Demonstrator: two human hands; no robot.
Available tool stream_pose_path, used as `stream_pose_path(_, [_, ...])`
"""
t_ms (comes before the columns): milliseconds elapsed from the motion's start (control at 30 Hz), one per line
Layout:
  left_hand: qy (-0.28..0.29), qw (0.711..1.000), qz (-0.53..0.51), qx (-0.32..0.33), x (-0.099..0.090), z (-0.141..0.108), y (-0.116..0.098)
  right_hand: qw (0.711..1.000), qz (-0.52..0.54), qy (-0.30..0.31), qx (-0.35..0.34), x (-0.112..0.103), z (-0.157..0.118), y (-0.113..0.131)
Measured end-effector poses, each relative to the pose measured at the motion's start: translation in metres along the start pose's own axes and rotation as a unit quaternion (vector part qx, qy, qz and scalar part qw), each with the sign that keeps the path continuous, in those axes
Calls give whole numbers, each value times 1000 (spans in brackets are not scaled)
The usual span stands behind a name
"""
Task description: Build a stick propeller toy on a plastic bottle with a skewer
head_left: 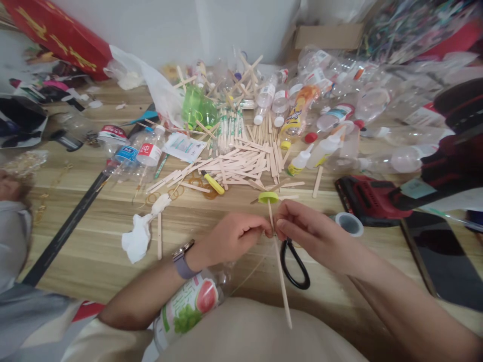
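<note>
A thin wooden stick (282, 281) slants down towards my body, with a yellow-green bottle cap (268, 197) at its upper end. My left hand (241, 232) is closed, its fingertips pinched against the stick from the left, just below the cap. From the other side, my right hand (311, 232) pinches at the same spot with curled fingers. Whether anything small lies between the fingertips is hidden. Beneath my right hand shows the black loop of a scissors handle (296, 266). A large labelled bottle (192, 304) lies under my left forearm.
Loose craft sticks (237, 168) are heaped ahead, beside a yellow utility knife (213, 182). Many plastic bottles (339, 113) crowd the back right. A red-black power tool (373, 198), a tape roll (349, 224) and a phone (445, 261) lie right. Another person's hand (9, 186) shows far left.
</note>
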State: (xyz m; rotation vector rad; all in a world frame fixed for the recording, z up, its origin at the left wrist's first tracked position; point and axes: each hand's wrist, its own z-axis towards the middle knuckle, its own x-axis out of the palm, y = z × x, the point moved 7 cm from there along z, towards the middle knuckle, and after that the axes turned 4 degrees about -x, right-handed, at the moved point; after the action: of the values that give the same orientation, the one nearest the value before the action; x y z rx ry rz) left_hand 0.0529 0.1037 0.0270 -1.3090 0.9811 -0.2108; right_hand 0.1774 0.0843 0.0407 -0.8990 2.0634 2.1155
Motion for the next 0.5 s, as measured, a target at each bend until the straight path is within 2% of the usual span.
stream_pose_path(133, [-24,996,-35,-73,-3,3,16,997,-48,-38,-39,0,3,-3])
stream_pose_path(267, [-8,985,-100,-141,-1,5,30,994,-65,-66,-52,2,4,-12])
stream_pose_path(500, [4,973,-150,-175,3,7,35,995,-26,-86,-34,9,5,-30])
